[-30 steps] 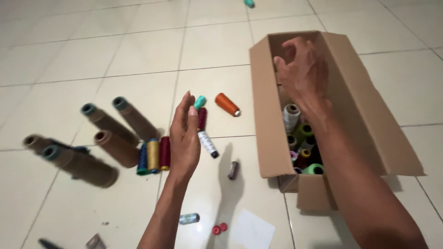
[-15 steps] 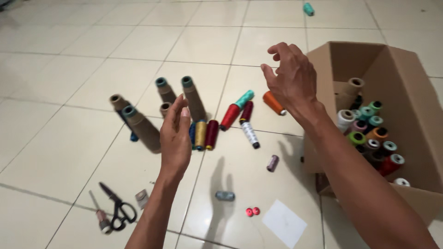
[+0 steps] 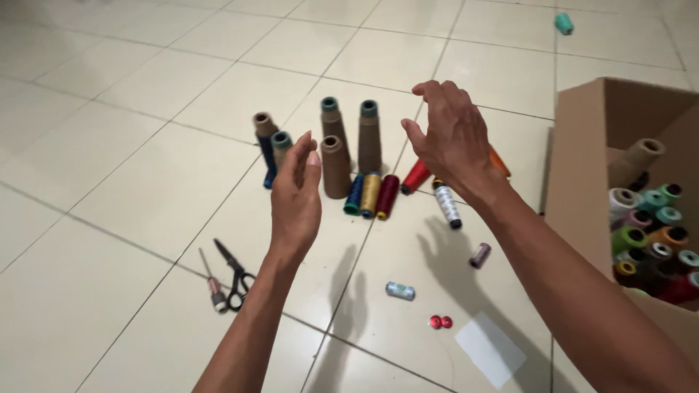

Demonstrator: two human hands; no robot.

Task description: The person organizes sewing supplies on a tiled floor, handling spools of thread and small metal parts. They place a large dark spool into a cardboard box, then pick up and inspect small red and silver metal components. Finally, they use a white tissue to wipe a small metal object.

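Both hands, the left hand (image 3: 296,200) and right hand (image 3: 449,142), hover empty with fingers spread above upright brown thread cones (image 3: 336,166) on the tiled floor (image 3: 145,124).

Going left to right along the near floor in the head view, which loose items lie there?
Small screwdriver-like tool → black scissors → small silver-blue spool → pair of red bobbins → white paper slip.

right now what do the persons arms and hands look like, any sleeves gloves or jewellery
Both arms are bare to the bottom edge of the picture, with no sleeve showing. The left hand and the right hand have no gloves, and I see no rings, watch or bracelet on the sides that show. The nails look short and unpainted.
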